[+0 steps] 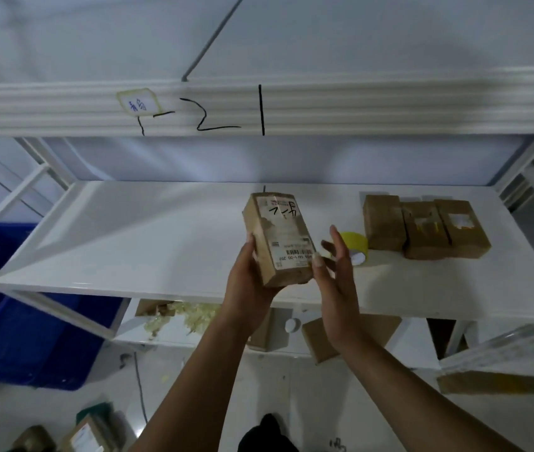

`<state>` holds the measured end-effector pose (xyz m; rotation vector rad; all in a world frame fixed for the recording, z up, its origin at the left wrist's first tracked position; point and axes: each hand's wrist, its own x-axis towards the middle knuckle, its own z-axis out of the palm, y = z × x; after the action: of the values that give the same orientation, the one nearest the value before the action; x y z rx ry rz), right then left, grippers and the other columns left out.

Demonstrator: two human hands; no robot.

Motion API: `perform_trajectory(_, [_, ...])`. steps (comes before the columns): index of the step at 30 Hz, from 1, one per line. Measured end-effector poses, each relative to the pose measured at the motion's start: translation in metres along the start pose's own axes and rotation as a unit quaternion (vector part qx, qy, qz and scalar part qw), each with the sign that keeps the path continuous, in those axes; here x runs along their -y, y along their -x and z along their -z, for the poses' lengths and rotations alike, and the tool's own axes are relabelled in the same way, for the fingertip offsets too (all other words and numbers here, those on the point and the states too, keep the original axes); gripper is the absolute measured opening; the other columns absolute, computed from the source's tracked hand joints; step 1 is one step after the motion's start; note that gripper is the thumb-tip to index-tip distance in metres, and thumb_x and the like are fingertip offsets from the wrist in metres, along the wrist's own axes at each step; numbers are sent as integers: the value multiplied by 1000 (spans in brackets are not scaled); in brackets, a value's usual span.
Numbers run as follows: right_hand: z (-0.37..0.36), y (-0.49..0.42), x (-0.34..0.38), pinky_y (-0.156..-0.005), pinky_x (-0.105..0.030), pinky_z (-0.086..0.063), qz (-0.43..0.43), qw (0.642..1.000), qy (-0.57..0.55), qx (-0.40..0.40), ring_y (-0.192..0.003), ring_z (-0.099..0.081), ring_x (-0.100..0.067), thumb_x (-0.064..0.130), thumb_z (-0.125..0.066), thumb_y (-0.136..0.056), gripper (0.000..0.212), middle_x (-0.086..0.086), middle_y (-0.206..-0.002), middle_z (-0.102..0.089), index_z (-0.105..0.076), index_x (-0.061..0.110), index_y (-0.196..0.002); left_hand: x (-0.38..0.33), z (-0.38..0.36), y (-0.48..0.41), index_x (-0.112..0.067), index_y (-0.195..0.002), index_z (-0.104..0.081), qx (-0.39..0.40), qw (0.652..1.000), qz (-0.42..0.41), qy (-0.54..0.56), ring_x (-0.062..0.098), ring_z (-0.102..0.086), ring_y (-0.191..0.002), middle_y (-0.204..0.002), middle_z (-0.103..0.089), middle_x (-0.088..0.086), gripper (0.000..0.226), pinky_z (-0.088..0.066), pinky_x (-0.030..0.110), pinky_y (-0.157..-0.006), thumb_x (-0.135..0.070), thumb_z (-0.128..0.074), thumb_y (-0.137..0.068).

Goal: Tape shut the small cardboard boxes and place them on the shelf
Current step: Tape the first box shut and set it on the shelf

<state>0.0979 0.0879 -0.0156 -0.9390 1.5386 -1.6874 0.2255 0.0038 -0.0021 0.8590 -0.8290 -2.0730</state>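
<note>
My left hand [252, 288] grips a small cardboard box [278, 236] from below, holding it tilted above the front of the white shelf [128, 236]. A white label with black marks covers the box's upper face. My right hand [337, 272] is beside the box's right edge with fingers spread, its thumb touching the lower right corner. A roll of yellow tape [355, 247] lies on the shelf just behind my right hand. Three taped cardboard boxes [422, 226] lie side by side on the shelf at the right.
A shelf beam [357, 109] with black marker writing and a small label runs overhead. Below the shelf board sit more cardboard boxes [340, 337] and pale packing scraps [190, 314]. A blue crate [21, 337] stands at the lower left. Boxes lie on the floor.
</note>
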Motion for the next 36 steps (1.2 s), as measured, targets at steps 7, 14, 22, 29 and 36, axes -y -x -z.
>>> perform_trajectory(7, [0,0,-2,-95,-48,-61,-53,986,-67,142,-122,-69,-22,37,-69,-89,66,2,-147,-60,-48,34,-152,6,2,22,-10,-135,-68,-191,973,-71,-107,39,-76,-109,-116,-79,19,44,-63,46,-87,-37,-40,-114])
perform_trajectory(14, [-21,12,-6,-86,-32,-62,-48,981,-59,181,-116,-70,-13,41,-71,-87,71,2,-135,-63,-41,46,-152,-10,15,67,-26,-140,-66,-107,954,-121,-252,31,-75,-115,-127,-77,7,37,-59,51,-99,-29,-67,-103])
perform_trajectory(22, [-44,-34,30,-74,-35,-61,-175,942,-63,279,-98,-76,-27,31,-81,-79,48,-3,-107,-79,-73,36,-126,-140,64,90,-39,-132,-72,-27,851,-27,-523,9,-75,-109,-124,-76,-15,66,-57,17,-85,-37,-97,-71])
perform_trajectory(29, [-126,7,23,-100,-58,-57,-271,911,-200,237,-113,-73,-37,7,-77,-89,52,-15,-120,-77,-63,15,-138,-131,96,82,-25,-145,-55,-330,876,-171,-307,20,-68,-115,-137,-64,3,66,-55,42,-101,-54,-78,-90])
perform_trajectory(36, [-213,41,14,-73,-30,-63,-256,921,-159,247,-97,-79,-28,6,-73,-93,41,-13,-111,-79,-63,14,-132,-76,165,133,-22,-138,-66,-216,954,-151,-141,25,-75,-116,-127,-77,4,39,-61,28,-88,-19,-71,-100])
